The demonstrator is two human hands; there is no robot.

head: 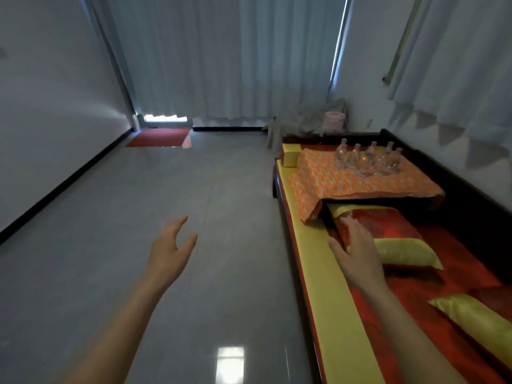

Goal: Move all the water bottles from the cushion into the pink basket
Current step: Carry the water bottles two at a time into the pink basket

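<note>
floor (pixel 166 245) grey tiles | curtains (pixel 221 65) pale | doormat (pixel 160 137) red | bench (pixel 471 189) dark wood

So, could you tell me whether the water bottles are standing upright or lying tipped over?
Upright: the water bottles stand clustered on the orange-covered cushion, necks pointing up, and none is visibly lying down.

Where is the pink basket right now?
The pink basket sits upper right in the head view, beyond the far end of the bench, beside grey cloth, behind the water bottles.
</note>
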